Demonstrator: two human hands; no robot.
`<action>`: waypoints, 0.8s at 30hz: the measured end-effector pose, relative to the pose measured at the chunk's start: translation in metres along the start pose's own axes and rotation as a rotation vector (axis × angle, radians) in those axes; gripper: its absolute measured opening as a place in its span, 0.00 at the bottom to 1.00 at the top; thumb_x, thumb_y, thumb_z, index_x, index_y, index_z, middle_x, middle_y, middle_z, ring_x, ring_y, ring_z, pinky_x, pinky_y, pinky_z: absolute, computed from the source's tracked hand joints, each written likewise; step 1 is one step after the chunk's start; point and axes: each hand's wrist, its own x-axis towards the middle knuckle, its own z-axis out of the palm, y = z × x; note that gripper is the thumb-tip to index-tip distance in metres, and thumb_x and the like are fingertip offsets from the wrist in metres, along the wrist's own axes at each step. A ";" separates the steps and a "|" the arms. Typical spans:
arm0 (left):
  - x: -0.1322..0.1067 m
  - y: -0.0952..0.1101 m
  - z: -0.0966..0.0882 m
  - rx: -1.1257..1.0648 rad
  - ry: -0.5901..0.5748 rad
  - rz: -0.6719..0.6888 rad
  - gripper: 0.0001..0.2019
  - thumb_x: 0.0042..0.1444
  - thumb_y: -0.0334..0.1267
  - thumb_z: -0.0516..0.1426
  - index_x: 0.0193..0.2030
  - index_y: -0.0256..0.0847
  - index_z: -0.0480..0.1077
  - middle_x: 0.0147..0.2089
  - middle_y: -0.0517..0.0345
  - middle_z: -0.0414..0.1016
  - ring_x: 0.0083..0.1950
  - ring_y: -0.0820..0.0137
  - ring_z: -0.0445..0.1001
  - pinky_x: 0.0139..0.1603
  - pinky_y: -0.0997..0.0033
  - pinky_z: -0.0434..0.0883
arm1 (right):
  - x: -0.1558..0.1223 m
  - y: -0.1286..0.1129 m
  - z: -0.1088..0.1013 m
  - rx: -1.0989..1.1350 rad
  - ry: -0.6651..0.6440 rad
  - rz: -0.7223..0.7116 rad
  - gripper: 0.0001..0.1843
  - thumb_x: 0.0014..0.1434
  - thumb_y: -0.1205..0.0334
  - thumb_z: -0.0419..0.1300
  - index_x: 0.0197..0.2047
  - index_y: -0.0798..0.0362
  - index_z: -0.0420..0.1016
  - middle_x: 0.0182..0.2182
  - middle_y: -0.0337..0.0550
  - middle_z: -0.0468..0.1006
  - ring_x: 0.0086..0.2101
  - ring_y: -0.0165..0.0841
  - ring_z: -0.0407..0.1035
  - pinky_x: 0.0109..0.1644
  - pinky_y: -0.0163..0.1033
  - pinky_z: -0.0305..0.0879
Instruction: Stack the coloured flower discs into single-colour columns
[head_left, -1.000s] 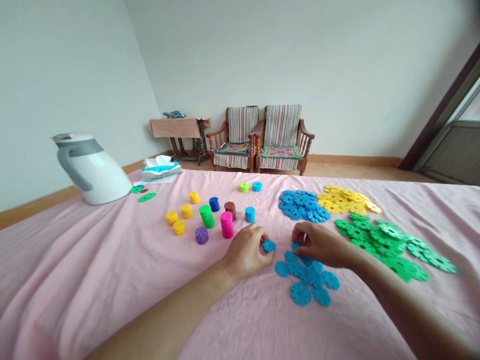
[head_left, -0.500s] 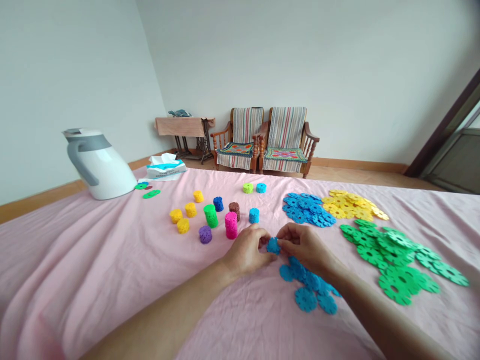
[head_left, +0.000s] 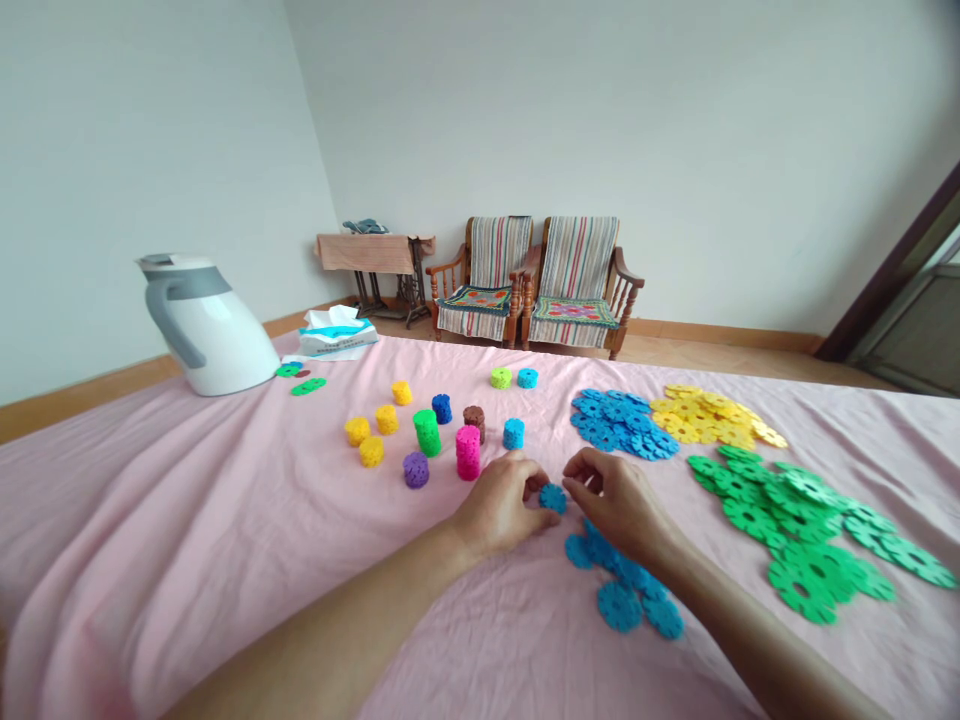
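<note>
My left hand [head_left: 499, 505] pinches a small stack of blue snowflake discs [head_left: 553, 497] just above the pink cloth. My right hand [head_left: 616, 503] hovers beside that stack, fingers curled and touching its right side. Under my right wrist lies a loose cluster of blue discs [head_left: 626, 590]. Just beyond my left hand stand short stacks: pink [head_left: 468, 452], light blue [head_left: 514, 433], brown [head_left: 474, 418], green [head_left: 427, 432], purple [head_left: 416, 469] and dark blue [head_left: 442, 408].
A pink cloth [head_left: 225, 540] covers the table. Flat piles of discs lie at the right: blue [head_left: 619, 422], yellow [head_left: 716, 415], green [head_left: 802, 520]. Yellow stacks [head_left: 371, 435], a white kettle [head_left: 206, 325] and a tissue pack [head_left: 337, 335] sit left. Two chairs [head_left: 536, 285] stand behind.
My right hand lifted from the loose blue discs and came over to the stack in my left hand. The view shifted slightly left and down.
</note>
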 end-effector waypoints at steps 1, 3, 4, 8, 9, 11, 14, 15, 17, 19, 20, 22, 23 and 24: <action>0.000 0.000 0.000 -0.007 -0.001 0.001 0.09 0.41 0.34 0.66 0.29 0.38 0.71 0.31 0.61 0.67 0.32 0.71 0.65 0.30 0.73 0.62 | 0.000 0.000 -0.007 -0.014 -0.002 -0.006 0.05 0.51 0.64 0.53 0.27 0.52 0.69 0.22 0.37 0.73 0.23 0.28 0.65 0.27 0.33 0.57; -0.001 -0.001 0.000 -0.026 -0.006 0.003 0.13 0.41 0.33 0.66 0.36 0.38 0.72 0.33 0.60 0.68 0.32 0.71 0.66 0.31 0.73 0.63 | 0.000 0.002 -0.022 -0.046 -0.069 -0.015 0.06 0.52 0.63 0.53 0.25 0.52 0.68 0.21 0.37 0.71 0.23 0.28 0.64 0.26 0.33 0.56; -0.001 -0.001 0.000 -0.040 -0.011 0.004 0.17 0.41 0.33 0.66 0.40 0.38 0.72 0.34 0.60 0.68 0.31 0.72 0.67 0.32 0.73 0.64 | -0.001 0.003 -0.030 -0.068 -0.143 -0.018 0.06 0.51 0.63 0.54 0.25 0.52 0.69 0.21 0.37 0.71 0.23 0.28 0.64 0.26 0.33 0.55; -0.002 -0.002 0.000 -0.084 -0.020 0.008 0.19 0.42 0.34 0.66 0.43 0.39 0.72 0.36 0.59 0.69 0.32 0.72 0.67 0.33 0.73 0.66 | -0.007 0.012 -0.049 -0.116 -0.372 -0.033 0.04 0.47 0.63 0.60 0.29 0.52 0.73 0.24 0.39 0.74 0.27 0.30 0.67 0.28 0.33 0.58; -0.001 -0.002 0.000 -0.086 -0.017 0.008 0.16 0.42 0.34 0.66 0.40 0.39 0.73 0.36 0.59 0.69 0.32 0.71 0.67 0.33 0.73 0.66 | -0.008 0.014 -0.049 -0.124 -0.393 -0.035 0.05 0.46 0.64 0.60 0.30 0.52 0.73 0.26 0.39 0.75 0.28 0.30 0.67 0.29 0.33 0.59; -0.001 -0.002 0.000 -0.079 -0.013 0.008 0.12 0.43 0.33 0.66 0.37 0.38 0.73 0.35 0.58 0.70 0.33 0.71 0.68 0.33 0.74 0.66 | -0.009 0.016 -0.047 -0.143 -0.401 -0.035 0.07 0.44 0.65 0.60 0.31 0.51 0.74 0.28 0.39 0.75 0.29 0.31 0.68 0.31 0.34 0.60; -0.001 -0.001 0.000 -0.068 -0.012 0.009 0.09 0.43 0.32 0.65 0.34 0.38 0.74 0.34 0.59 0.69 0.33 0.71 0.67 0.32 0.74 0.65 | -0.008 0.015 -0.041 -0.142 -0.402 -0.029 0.08 0.43 0.67 0.60 0.31 0.51 0.74 0.28 0.39 0.75 0.29 0.31 0.67 0.30 0.33 0.59; -0.001 -0.001 0.000 -0.065 -0.012 0.009 0.09 0.43 0.32 0.65 0.33 0.38 0.74 0.34 0.59 0.69 0.32 0.71 0.67 0.32 0.74 0.65 | -0.008 0.014 -0.040 -0.133 -0.408 -0.026 0.07 0.43 0.68 0.59 0.30 0.51 0.74 0.27 0.38 0.74 0.28 0.30 0.67 0.29 0.33 0.59; 0.000 -0.001 0.000 -0.059 -0.012 0.007 0.09 0.42 0.33 0.66 0.33 0.39 0.74 0.34 0.59 0.69 0.32 0.71 0.67 0.32 0.74 0.65 | -0.007 0.013 -0.039 -0.115 -0.416 -0.025 0.07 0.43 0.68 0.59 0.30 0.52 0.73 0.26 0.38 0.74 0.28 0.30 0.66 0.29 0.33 0.58; 0.000 -0.002 0.000 -0.052 -0.011 0.004 0.09 0.42 0.34 0.66 0.33 0.39 0.73 0.34 0.59 0.70 0.31 0.71 0.66 0.31 0.75 0.64 | -0.006 0.013 -0.039 -0.098 -0.418 -0.026 0.06 0.43 0.68 0.60 0.29 0.52 0.72 0.26 0.37 0.73 0.28 0.29 0.65 0.28 0.32 0.57; 0.000 -0.002 0.001 -0.050 -0.012 0.003 0.10 0.42 0.34 0.65 0.33 0.39 0.73 0.34 0.59 0.69 0.32 0.71 0.66 0.31 0.75 0.64 | -0.006 0.014 -0.039 -0.083 -0.420 -0.026 0.05 0.43 0.68 0.60 0.28 0.52 0.71 0.25 0.36 0.72 0.27 0.28 0.64 0.28 0.32 0.56; 0.000 -0.002 0.001 -0.046 -0.011 0.002 0.09 0.42 0.33 0.65 0.33 0.39 0.73 0.34 0.59 0.69 0.32 0.71 0.66 0.31 0.74 0.64 | -0.005 0.014 -0.039 -0.026 -0.438 -0.019 0.04 0.43 0.68 0.60 0.26 0.53 0.69 0.23 0.35 0.70 0.26 0.27 0.62 0.26 0.31 0.54; 0.000 -0.002 0.001 -0.045 -0.011 0.003 0.09 0.42 0.33 0.65 0.33 0.39 0.73 0.34 0.59 0.69 0.32 0.71 0.67 0.32 0.74 0.64 | -0.004 0.013 -0.038 0.015 -0.443 -0.013 0.04 0.43 0.68 0.60 0.25 0.53 0.68 0.22 0.34 0.68 0.24 0.26 0.61 0.25 0.31 0.53; 0.000 -0.001 0.001 -0.044 -0.012 0.004 0.09 0.42 0.33 0.65 0.33 0.39 0.73 0.34 0.59 0.69 0.32 0.71 0.67 0.32 0.74 0.64 | -0.003 0.012 -0.037 0.058 -0.434 -0.003 0.03 0.44 0.68 0.59 0.25 0.53 0.67 0.20 0.33 0.67 0.23 0.25 0.60 0.24 0.30 0.51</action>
